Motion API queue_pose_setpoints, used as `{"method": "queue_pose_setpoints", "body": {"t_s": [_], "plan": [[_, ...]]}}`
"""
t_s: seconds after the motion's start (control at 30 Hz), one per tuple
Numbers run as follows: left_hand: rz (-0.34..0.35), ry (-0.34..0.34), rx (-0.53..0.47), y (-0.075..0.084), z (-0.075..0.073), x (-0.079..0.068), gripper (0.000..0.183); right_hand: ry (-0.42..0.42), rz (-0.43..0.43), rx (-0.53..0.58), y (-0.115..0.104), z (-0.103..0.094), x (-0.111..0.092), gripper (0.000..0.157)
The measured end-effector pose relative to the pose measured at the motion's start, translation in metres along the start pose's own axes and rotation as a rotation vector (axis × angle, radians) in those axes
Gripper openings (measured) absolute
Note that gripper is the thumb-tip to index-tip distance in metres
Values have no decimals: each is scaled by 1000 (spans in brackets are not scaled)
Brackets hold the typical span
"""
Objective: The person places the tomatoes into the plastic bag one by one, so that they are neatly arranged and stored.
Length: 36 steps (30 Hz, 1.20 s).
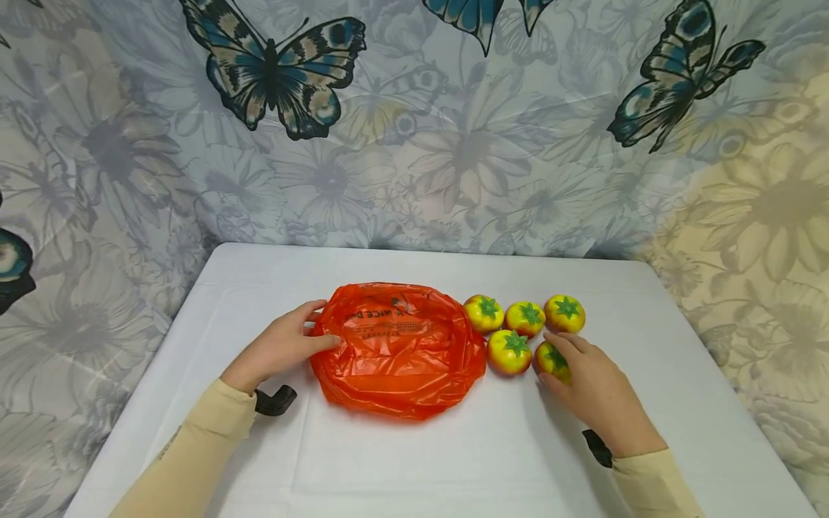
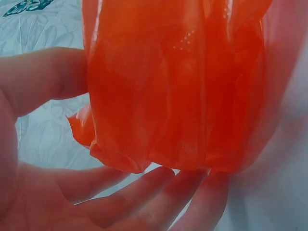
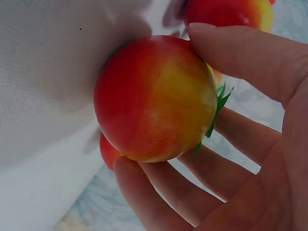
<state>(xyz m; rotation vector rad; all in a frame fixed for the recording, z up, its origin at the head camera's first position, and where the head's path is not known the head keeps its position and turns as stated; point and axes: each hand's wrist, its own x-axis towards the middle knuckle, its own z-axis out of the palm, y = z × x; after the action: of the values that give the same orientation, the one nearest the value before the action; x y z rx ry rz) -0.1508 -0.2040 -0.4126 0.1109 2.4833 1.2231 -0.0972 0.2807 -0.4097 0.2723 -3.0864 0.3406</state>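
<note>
An orange-red plastic bag (image 1: 398, 352) with dark print bulges on the white table. My left hand (image 1: 285, 342) is spread at its left side, the thumb lying over the bag and the fingers at its edge. In the left wrist view, the fingertips (image 2: 216, 180) meet the bag's lower edge, while the thumb's tip is hidden behind the plastic. My right hand (image 1: 592, 381) holds a red-and-yellow tomato (image 3: 156, 98) between thumb and fingers. Its green leafy top faces the palm. Beside it, another tomato (image 1: 509, 352) sits near the bag's right side.
Behind the right hand, three more tomatoes (image 1: 524, 319) stand in a row, the leftmost close to the bag. The white table (image 1: 401, 467) ends at a wall (image 1: 453, 144) with a flower and butterfly print. Black straps (image 1: 275, 401) show at both wrists.
</note>
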Motion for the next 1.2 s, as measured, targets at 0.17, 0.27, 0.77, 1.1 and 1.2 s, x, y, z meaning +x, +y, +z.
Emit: {"method": "queue_pose_setpoints", "body": {"t_s": [0.17,0.27,0.77,1.1,1.2], "plan": [[-1,5,9,-1,-1,-1,85,3,2,16,0,-1,3,73],[0,2,8,0,-3,-1,85,-13,20,23,-1,-1,4,73],[-6,-2,-5,-6,-13,-6,81,135,-90,46,-38,-42,21,68],[0,-6,-10,-3,-7,-2,79,66,-154,149,-104,-48,54,65],[9,3,-6,-2,-3,-2,78,33,-185,177,-127,-39,67,66]]}}
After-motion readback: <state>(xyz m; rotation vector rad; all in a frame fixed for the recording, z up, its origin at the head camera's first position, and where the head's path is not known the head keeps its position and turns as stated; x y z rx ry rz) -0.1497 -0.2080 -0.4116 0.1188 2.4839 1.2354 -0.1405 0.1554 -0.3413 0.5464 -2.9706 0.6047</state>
